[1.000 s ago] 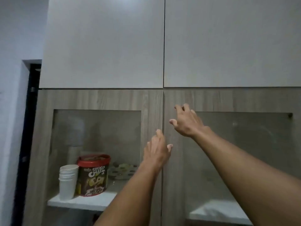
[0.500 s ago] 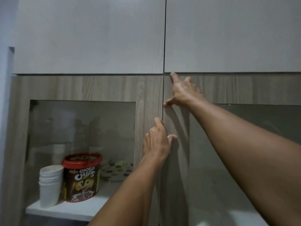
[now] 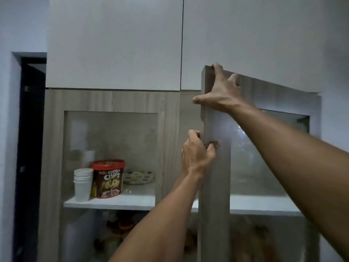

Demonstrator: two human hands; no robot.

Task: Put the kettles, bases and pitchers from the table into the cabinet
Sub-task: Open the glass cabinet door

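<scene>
The wood-grain cabinet fills the head view. Its right glass door (image 3: 215,186) stands partly swung out toward me. My right hand (image 3: 221,91) grips the door's top left corner, fingers hooked over the top edge. My left hand (image 3: 196,154) clasps the door's free vertical edge lower down, fingers wrapped behind it. The left glass door (image 3: 111,103) is closed. A white shelf (image 3: 260,205) shows behind the right door's glass with nothing visible on it. No kettles, bases, pitchers or table are in view.
Behind the left door a stack of white cups (image 3: 82,184), a red-lidded choco chips tub (image 3: 108,178) and a dotted plate (image 3: 138,176) sit on the shelf. Blurry items fill the shelf below. White upper doors (image 3: 113,44) are closed. A dark doorway (image 3: 30,148) lies left.
The right door was closed; it has now swung out toward me. My right hand went from the door's top corner seam to gripping its top edge, and my left hand closed around the free edge.
</scene>
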